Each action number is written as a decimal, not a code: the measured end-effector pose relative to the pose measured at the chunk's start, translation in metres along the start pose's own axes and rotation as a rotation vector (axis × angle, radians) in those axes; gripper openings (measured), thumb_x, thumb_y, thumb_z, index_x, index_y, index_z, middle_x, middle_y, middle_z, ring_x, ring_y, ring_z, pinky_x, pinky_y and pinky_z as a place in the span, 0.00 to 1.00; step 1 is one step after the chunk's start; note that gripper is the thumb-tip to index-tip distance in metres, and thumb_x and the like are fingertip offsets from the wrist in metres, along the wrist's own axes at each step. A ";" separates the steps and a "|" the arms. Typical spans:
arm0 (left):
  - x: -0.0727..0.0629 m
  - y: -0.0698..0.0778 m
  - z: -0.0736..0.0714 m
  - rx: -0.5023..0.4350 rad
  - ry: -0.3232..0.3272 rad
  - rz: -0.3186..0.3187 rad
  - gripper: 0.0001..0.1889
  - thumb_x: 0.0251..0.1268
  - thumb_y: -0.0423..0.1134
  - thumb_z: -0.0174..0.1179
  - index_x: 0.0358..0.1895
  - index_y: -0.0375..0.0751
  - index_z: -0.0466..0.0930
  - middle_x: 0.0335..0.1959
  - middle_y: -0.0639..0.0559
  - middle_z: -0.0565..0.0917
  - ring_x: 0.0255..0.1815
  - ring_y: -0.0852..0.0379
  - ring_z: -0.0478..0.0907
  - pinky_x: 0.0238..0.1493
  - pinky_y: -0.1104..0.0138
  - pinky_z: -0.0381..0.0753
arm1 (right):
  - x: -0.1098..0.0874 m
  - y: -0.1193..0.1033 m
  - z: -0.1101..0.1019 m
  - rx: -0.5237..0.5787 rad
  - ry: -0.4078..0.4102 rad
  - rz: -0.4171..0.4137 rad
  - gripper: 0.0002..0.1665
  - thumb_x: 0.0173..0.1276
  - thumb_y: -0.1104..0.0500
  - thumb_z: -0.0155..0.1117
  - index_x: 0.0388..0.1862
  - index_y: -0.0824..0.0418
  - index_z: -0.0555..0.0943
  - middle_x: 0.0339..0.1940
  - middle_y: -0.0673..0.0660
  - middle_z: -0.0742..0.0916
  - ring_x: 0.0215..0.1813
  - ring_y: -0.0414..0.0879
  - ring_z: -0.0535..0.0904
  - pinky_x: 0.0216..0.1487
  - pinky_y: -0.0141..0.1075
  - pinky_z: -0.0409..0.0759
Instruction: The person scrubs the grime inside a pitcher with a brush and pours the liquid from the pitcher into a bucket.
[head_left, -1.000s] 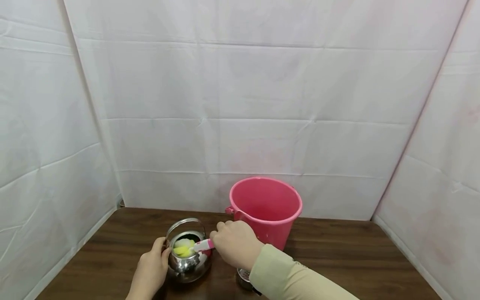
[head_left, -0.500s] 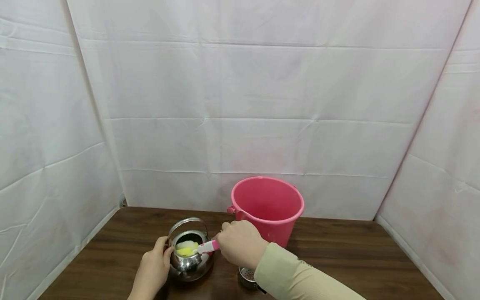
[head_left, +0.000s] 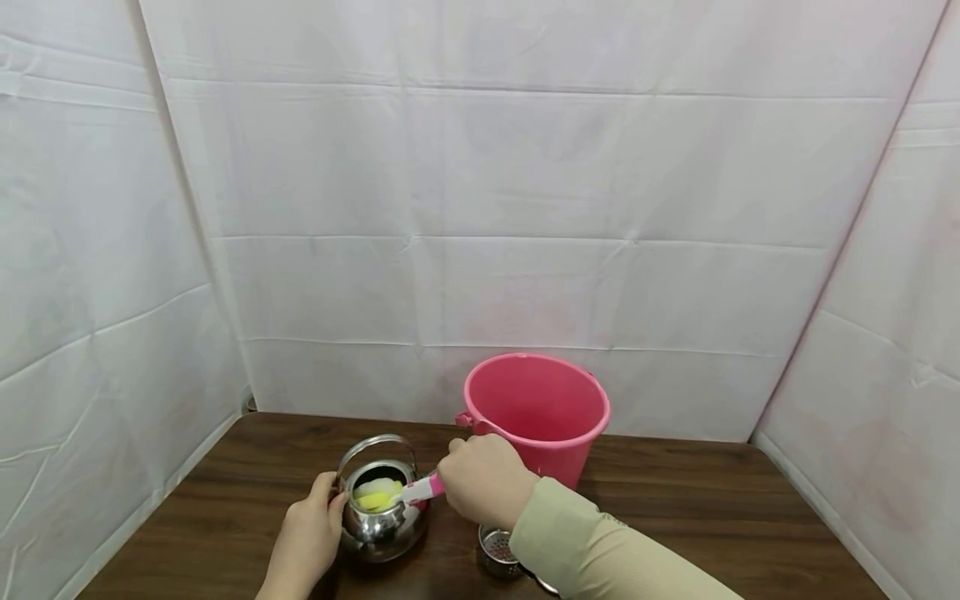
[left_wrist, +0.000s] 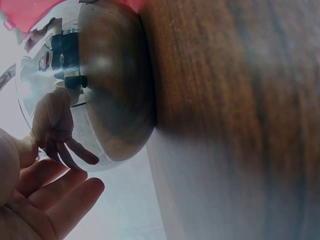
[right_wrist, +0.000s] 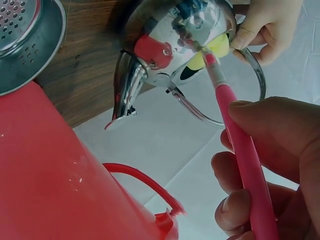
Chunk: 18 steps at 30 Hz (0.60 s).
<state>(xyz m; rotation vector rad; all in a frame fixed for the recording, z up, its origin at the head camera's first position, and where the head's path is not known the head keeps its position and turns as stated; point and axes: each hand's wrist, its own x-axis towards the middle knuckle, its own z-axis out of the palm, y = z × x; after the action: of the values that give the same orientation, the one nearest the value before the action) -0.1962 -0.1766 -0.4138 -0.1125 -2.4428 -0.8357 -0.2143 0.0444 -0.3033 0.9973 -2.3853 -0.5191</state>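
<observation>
Standing behind right hand (head_left: pixel 483 479) — pink bucket (head_left: pixel 555 458); sleeve (head_left: pixel 551 533) partly hiding strainer (head_left: pixel 497 547) near kettle (head_left: pixel 382 533).

Your left hand (head_left: pixel 306 529) is reaching up from below and pinching with its thumb, while its lower fingers (left_wrist: pixel 75 207) are extending loosely, slightly bent and close together. Your right hand (head_left: pixel 483 483) is curling into a grip with its back facing up, its thumb (right_wrist: pixel 267 117) pressing from one side and its fingers wrapping round from the other. Your right forearm (head_left: pixel 645 571), wearing a pale green sleeve (head_left: pixel 558 533), is slanting in from the lower right.
</observation>
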 end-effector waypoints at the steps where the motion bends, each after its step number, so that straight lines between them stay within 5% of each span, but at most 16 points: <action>1: 0.000 0.000 0.000 0.002 -0.001 0.001 0.10 0.65 0.30 0.56 0.46 0.30 0.71 0.34 0.34 0.85 0.32 0.41 0.84 0.28 0.55 0.81 | 0.000 0.000 0.000 0.003 -0.001 -0.001 0.07 0.54 0.55 0.66 0.18 0.52 0.83 0.15 0.49 0.78 0.15 0.43 0.72 0.15 0.34 0.69; 18: 0.002 0.001 -0.002 0.010 -0.044 -0.014 0.10 0.66 0.30 0.55 0.47 0.30 0.70 0.34 0.34 0.85 0.32 0.43 0.84 0.28 0.57 0.81 | 0.009 0.008 -0.004 0.027 -0.075 0.025 0.06 0.57 0.55 0.67 0.22 0.52 0.85 0.17 0.49 0.82 0.19 0.41 0.76 0.17 0.35 0.76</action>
<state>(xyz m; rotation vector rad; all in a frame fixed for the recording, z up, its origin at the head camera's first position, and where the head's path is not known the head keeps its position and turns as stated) -0.1965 -0.1776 -0.4110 -0.1108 -2.4915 -0.8351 -0.2216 0.0423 -0.2928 0.9749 -2.4741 -0.5247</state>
